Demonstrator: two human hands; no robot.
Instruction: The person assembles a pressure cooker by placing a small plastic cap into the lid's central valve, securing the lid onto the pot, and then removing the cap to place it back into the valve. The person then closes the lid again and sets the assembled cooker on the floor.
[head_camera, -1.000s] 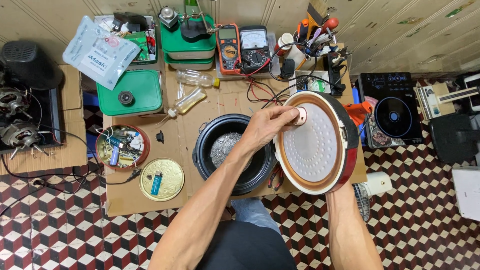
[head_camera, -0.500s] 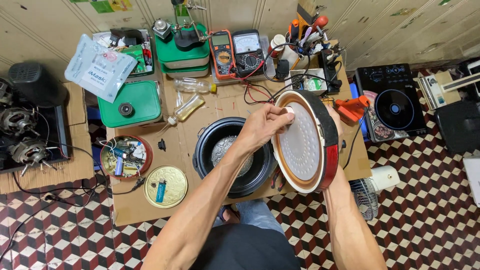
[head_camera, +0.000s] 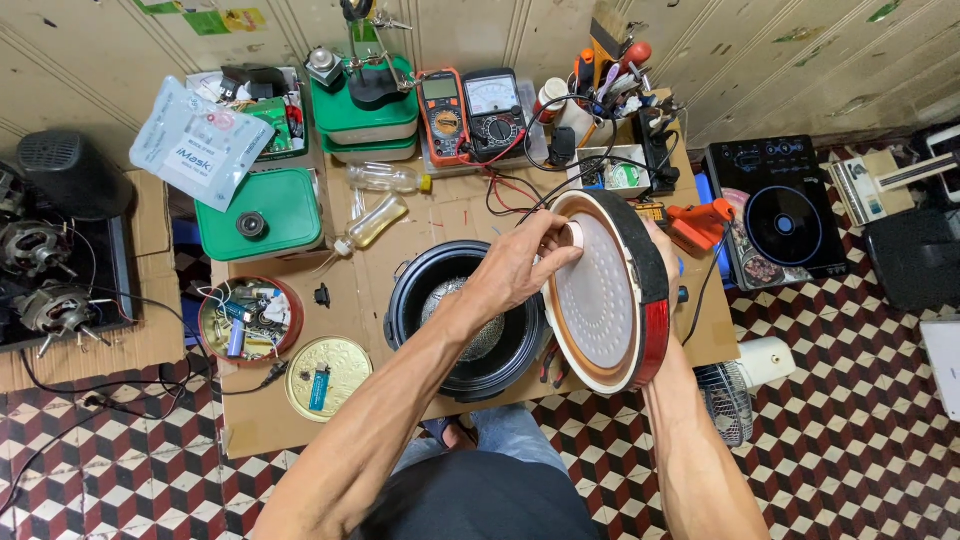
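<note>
Fingers (head_camera: 560, 240) on cooker lid (head_camera: 605, 295), pot (head_camera: 470, 320) open

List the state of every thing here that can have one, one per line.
rice cooker lid: open, tilted on edge, held
cooker body: open, no inner pot
left hand: fingers on the lid's inner plate
right hand: mostly hidden behind the lid
green box: lid on
clear bottles: lying down

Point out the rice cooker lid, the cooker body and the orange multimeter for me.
rice cooker lid (head_camera: 600, 295), head view, on its pale perforated inner plate.
cooker body (head_camera: 415, 300), head view, on its black left rim.
orange multimeter (head_camera: 443, 117), head view, on its dial.
</note>
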